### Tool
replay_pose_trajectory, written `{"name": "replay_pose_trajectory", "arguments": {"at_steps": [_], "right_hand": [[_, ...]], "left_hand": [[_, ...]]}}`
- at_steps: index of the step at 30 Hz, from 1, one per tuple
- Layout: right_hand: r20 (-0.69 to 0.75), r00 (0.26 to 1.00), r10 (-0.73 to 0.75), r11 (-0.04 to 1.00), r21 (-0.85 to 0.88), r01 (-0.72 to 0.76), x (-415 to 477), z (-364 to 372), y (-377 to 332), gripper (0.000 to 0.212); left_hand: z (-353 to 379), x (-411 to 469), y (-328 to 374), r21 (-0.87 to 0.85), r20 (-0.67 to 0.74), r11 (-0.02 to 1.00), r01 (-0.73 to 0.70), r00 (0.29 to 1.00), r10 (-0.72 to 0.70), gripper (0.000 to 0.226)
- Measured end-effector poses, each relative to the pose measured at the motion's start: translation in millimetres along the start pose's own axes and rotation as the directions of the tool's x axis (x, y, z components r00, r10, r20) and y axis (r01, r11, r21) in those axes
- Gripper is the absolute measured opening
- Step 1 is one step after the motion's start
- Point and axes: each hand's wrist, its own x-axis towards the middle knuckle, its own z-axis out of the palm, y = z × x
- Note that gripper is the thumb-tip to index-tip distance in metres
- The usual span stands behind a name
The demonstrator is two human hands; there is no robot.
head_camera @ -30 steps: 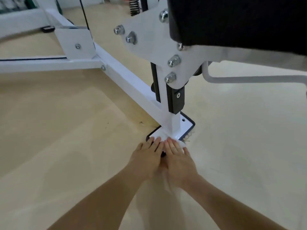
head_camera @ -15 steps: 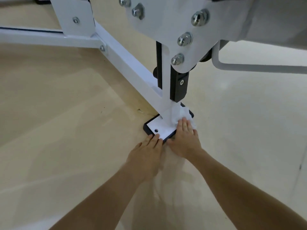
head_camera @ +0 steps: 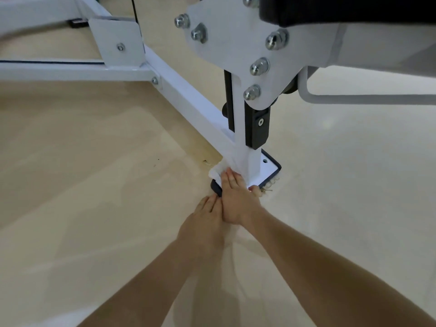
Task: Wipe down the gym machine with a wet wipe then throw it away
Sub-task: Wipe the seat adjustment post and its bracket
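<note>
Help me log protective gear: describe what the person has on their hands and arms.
Nothing is worn. The left hand and right hand are bare, with no gloves or rings visible. The left forearm and right forearm are uncovered as far as the frame shows: no sleeves, watch or bracelet.

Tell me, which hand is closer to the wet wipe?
Right. The right hand presses down on the wet wipe at the machine's foot plate. The left hand rests on the floor short of the wipe, beside the right hand.
</note>
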Motion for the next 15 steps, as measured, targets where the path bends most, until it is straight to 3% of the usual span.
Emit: {"name": "replay_pose_trajectory", "arguments": {"at_steps": [3,6,9,12,15], "right_hand": [[-0.041,0.999,-0.003,1.000,0.018,0.003,-21.4,13.0,-4.6,0.074],[-0.073,0.994,-0.080,0.995,-0.058,0.076,-48.9,23.7,13.3,0.079],[-0.205,0.978,-0.045,0.999,-0.012,0.044,-37.7,20.4,42.6,0.065],[-0.360,0.933,0.001,0.988,0.144,0.054,-38.8,28.8,34.8,0.040],[-0.364,0.924,0.116,0.930,0.367,0.027,-56.4,33.9,19.8,0.029]], "left_hand": [[-0.2,-2.0,-4.9,-0.072,-0.049,0.997,0.022,0.998,-0.026,0.086],[-0.9,1.7,-3.7,-0.029,-0.069,1.000,0.002,0.998,-0.004,0.085],[-3.1,0.0,2.4,0.014,-0.030,0.999,-0.052,0.998,0.052,0.088],[-6.6,-7.0,5.6,-0.043,-0.013,0.998,-0.051,0.999,0.051,0.086],[-17.9,-18.7,11.4,-0.274,-0.017,0.961,-0.017,1.000,0.013,0.082]]}}
